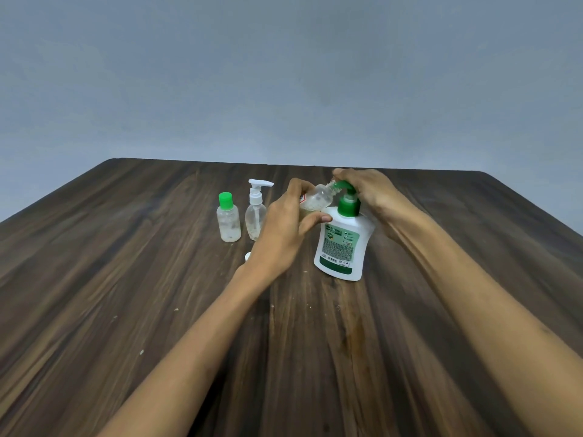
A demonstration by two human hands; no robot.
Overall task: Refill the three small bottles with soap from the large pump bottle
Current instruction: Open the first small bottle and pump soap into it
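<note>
A large white pump bottle (342,247) with a green pump head (347,200) stands right of centre on the table. My right hand (369,190) rests on top of the pump head. My left hand (287,228) holds a small clear bottle (318,198), uncapped and tilted, with its mouth against the green nozzle. Some pale soap sits in its lower part. To the left stand a small clear bottle with a green cap (228,220) and a small clear bottle with a white pump (256,212), both upright and untouched.
A small white cap (247,256) lies on the dark wooden table (126,279), half hidden behind my left wrist. A plain grey wall rises behind the table's far edge. Small pale specks dot the tabletop.
</note>
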